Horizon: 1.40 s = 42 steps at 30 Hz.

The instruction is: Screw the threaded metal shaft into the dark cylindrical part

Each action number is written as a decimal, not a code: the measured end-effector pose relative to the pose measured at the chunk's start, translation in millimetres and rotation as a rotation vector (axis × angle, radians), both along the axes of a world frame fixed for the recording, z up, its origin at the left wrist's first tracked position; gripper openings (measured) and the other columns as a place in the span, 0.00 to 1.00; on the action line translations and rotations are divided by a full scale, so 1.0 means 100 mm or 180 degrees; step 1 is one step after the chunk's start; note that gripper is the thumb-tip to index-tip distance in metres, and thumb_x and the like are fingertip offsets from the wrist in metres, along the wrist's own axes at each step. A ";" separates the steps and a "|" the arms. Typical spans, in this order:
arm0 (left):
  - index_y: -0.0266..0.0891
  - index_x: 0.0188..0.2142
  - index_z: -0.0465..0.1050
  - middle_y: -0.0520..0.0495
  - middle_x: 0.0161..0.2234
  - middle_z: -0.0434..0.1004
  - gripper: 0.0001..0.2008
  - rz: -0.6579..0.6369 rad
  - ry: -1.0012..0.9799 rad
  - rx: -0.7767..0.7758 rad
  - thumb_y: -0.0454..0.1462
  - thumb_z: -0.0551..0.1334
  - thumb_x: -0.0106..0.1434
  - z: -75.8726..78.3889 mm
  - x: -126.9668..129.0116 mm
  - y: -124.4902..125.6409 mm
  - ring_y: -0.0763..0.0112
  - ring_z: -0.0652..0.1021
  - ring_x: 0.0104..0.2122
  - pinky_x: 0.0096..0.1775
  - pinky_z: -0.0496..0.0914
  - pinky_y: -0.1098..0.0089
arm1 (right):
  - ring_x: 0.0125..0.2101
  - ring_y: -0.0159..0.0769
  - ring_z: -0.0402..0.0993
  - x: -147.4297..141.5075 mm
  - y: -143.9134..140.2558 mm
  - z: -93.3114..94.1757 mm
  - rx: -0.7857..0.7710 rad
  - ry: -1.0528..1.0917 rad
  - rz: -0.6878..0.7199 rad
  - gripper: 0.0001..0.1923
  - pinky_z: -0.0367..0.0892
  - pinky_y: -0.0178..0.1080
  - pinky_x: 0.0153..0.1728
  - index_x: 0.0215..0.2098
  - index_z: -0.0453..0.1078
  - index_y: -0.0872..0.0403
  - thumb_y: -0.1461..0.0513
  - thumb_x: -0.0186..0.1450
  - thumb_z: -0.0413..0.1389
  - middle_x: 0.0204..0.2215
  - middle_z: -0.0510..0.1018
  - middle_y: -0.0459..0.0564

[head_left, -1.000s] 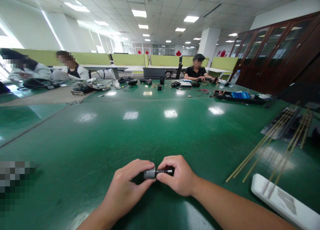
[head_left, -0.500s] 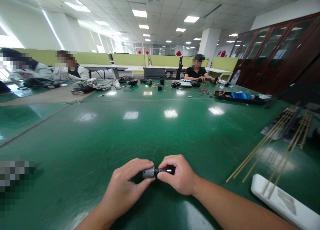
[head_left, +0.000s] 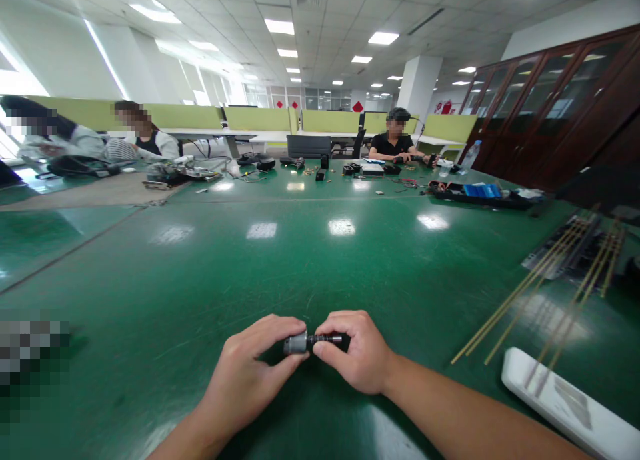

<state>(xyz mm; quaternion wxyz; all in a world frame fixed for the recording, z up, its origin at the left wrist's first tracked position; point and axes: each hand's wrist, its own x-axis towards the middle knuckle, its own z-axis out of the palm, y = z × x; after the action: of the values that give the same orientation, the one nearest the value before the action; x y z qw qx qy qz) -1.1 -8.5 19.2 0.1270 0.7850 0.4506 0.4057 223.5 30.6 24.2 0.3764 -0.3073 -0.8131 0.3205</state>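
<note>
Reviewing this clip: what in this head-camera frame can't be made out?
- Small metal part: its ends are covered by the left hand and right hand.
- White flat object: cut off by the right and bottom edges.
- Blue items in the black tray: too small to identify.
- Lower-left patch: pixelated.

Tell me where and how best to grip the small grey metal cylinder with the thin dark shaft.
Probably grip the small grey metal cylinder by its thicker grey body, from its left end, as the left hand does. The thin dark shaft sticks out sideways to the right, so it is better pinched from the right, where the right hand pinches it. The part lies level above the green table.
</note>
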 end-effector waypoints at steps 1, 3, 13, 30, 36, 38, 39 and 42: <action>0.50 0.50 0.74 0.53 0.45 0.79 0.16 -0.0003 0.0004 0.0003 0.35 0.69 0.63 0.00 0.00 0.00 0.69 0.78 0.45 0.49 0.73 0.70 | 0.28 0.33 0.72 0.00 0.00 0.00 -0.0004 -0.0005 0.0000 0.05 0.63 0.35 0.32 0.34 0.77 0.54 0.62 0.64 0.59 0.26 0.76 0.46; 0.50 0.50 0.74 0.53 0.45 0.79 0.16 -0.0010 0.0010 0.0008 0.36 0.69 0.63 0.00 -0.01 0.01 0.69 0.78 0.45 0.49 0.73 0.70 | 0.27 0.33 0.72 0.00 0.01 0.00 -0.0011 -0.0013 0.0001 0.05 0.63 0.35 0.32 0.33 0.77 0.54 0.62 0.64 0.59 0.25 0.76 0.46; 0.49 0.49 0.74 0.51 0.44 0.79 0.16 -0.0035 0.0002 0.0048 0.35 0.69 0.63 0.01 -0.02 -0.01 0.68 0.79 0.44 0.48 0.74 0.69 | 0.27 0.33 0.72 0.00 0.01 -0.01 -0.0040 0.0026 0.0002 0.04 0.63 0.35 0.31 0.34 0.77 0.54 0.63 0.63 0.60 0.26 0.75 0.46; 0.50 0.50 0.74 0.54 0.45 0.79 0.16 -0.0004 0.0041 0.0011 0.36 0.69 0.63 0.01 -0.03 0.01 0.70 0.78 0.45 0.50 0.72 0.71 | 0.27 0.32 0.71 0.00 0.00 0.00 -0.0112 0.0042 -0.0026 0.05 0.62 0.34 0.31 0.34 0.78 0.55 0.62 0.65 0.60 0.26 0.76 0.46; 0.52 0.50 0.73 0.56 0.45 0.78 0.17 0.0057 0.0001 -0.0046 0.37 0.69 0.63 0.00 -0.04 0.02 0.72 0.78 0.45 0.50 0.72 0.72 | 0.28 0.32 0.73 -0.02 0.01 -0.02 -0.0092 -0.0044 -0.0072 0.07 0.62 0.34 0.32 0.37 0.80 0.54 0.62 0.67 0.59 0.27 0.78 0.46; 0.52 0.50 0.73 0.56 0.45 0.78 0.17 0.0065 -0.0001 -0.0023 0.37 0.69 0.63 0.00 -0.04 0.03 0.72 0.78 0.45 0.50 0.71 0.72 | 0.29 0.32 0.74 -0.03 0.01 -0.03 -0.0089 -0.0021 -0.0074 0.07 0.63 0.35 0.33 0.37 0.80 0.53 0.60 0.66 0.60 0.28 0.79 0.47; 0.52 0.50 0.73 0.56 0.45 0.78 0.17 0.0064 -0.0003 -0.0009 0.36 0.69 0.63 -0.01 -0.04 0.03 0.72 0.78 0.45 0.50 0.71 0.72 | 0.29 0.33 0.74 -0.04 0.01 -0.03 -0.0088 -0.0004 -0.0100 0.07 0.63 0.35 0.32 0.37 0.80 0.53 0.60 0.66 0.61 0.28 0.80 0.47; 0.52 0.50 0.73 0.56 0.46 0.78 0.17 0.0054 0.0011 0.0005 0.36 0.69 0.63 -0.01 -0.04 0.03 0.72 0.78 0.45 0.50 0.72 0.72 | 0.28 0.33 0.74 -0.06 0.00 -0.03 -0.0078 0.0017 -0.0220 0.06 0.63 0.35 0.32 0.35 0.81 0.53 0.59 0.65 0.62 0.27 0.80 0.47</action>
<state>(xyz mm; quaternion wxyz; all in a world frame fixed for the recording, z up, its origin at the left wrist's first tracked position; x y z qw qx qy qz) -5.1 -5.3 18.1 0.1222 0.7820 0.4571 0.4057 217.8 30.9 20.9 0.3856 -0.3389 -0.7970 0.3181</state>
